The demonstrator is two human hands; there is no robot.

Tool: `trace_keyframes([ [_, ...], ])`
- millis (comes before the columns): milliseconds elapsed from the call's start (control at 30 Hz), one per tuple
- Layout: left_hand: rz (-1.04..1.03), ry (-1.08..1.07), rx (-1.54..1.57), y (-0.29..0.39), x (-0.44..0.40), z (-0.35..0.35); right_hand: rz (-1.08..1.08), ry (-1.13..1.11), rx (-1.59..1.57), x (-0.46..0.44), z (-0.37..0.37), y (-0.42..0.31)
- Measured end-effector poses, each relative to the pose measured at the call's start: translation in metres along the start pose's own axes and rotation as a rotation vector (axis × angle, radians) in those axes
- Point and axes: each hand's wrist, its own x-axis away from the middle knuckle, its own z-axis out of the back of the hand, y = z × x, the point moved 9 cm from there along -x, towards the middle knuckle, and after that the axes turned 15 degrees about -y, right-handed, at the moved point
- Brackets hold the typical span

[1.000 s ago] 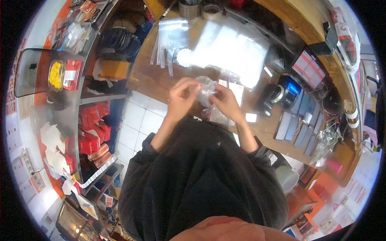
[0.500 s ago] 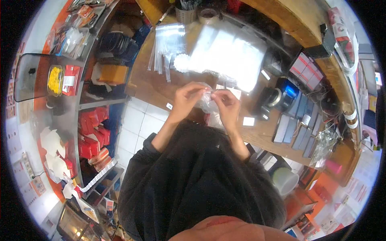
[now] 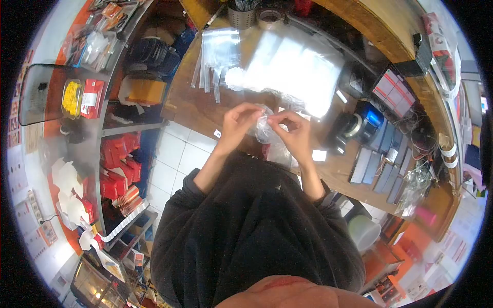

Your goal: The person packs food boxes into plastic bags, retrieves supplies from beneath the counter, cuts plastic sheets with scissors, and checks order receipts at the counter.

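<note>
Between my two hands hangs a clear plastic bag (image 3: 264, 132), pinched at its top. My left hand (image 3: 239, 124) has thumb and forefinger pressed together on one side of it. On the other side my right hand (image 3: 294, 132) pinches the bag with its fingertips, close to the left ones. What the bag holds is too blurred to make out. Just beyond my hands lies a large stack of clear plastic sheets (image 3: 292, 72), shining under the light. Several flat clear bags (image 3: 220, 49) lie to its left on the wooden table (image 3: 179, 105).
A roll of tape (image 3: 269, 19) and a perforated cup (image 3: 241, 18) stand at the back. To the right are a black device with a blue screen (image 3: 371, 118) and several grey boxes (image 3: 363, 164). Shelving with red boxes (image 3: 115, 154) stands on the left.
My right hand has shifted slightly, its wrist a little further right. Both hands keep pinching the bag. The camera view has moved slightly.
</note>
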Motion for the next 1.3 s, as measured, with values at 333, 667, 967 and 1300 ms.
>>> trace_keyframes([
  [333,-0.104,-0.095,-0.5,0.037,0.004,-0.011,-0.063,-0.089,-0.179,-0.008,-0.01,0.014],
  [667,-0.259,-0.058,-0.694,0.039,0.005,-0.051,0.213,0.177,-0.146,0.003,0.002,-0.017],
  [967,-0.291,0.104,-0.878,0.075,0.002,-0.048,0.433,0.636,0.642,0.061,0.189,-0.139],
  [1300,-0.346,0.377,-0.641,0.071,0.029,-0.137,-0.864,1.247,1.259,0.225,0.67,-0.226],
])
